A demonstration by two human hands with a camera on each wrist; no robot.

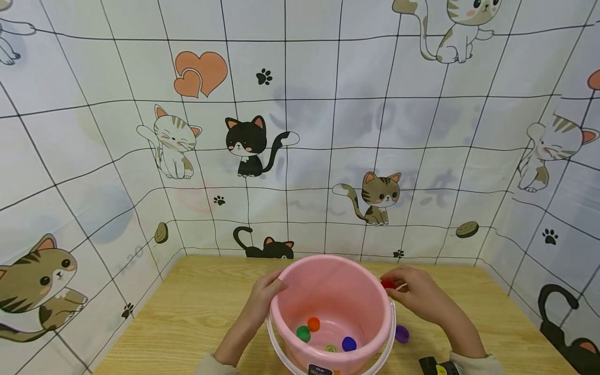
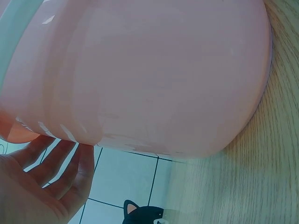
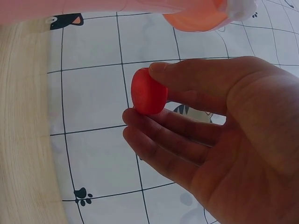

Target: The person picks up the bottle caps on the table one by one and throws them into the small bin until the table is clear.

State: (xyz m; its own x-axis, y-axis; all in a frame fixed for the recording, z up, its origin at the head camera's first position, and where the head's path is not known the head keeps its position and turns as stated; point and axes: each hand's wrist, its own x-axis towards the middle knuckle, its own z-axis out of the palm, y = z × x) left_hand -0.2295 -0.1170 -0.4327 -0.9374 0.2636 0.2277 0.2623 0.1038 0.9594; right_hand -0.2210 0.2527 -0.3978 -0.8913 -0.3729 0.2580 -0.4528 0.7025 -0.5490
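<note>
A pink bucket (image 1: 323,291) with a white handle (image 1: 279,355) stands on the wooden table, its mouth tilted toward the head camera. My left hand (image 1: 263,294) grips its left rim, thumb at the rim and fingers against the outside wall, as the left wrist view also shows. Beside the right rim, my right hand (image 1: 417,292) pinches a small red rounded cylinder (image 3: 148,91) between thumb and fingers. Inside the bucket lie an orange piece (image 1: 313,324), a green piece (image 1: 303,333), a blue piece (image 1: 349,344) and a small yellow-green piece (image 1: 330,348).
A purple piece (image 1: 401,334) lies on the table (image 1: 201,302) just right of the bucket. White cloth walls (image 1: 309,130) with grid lines and printed cats enclose the back and both sides. A dark band (image 1: 438,366) is on the right wrist.
</note>
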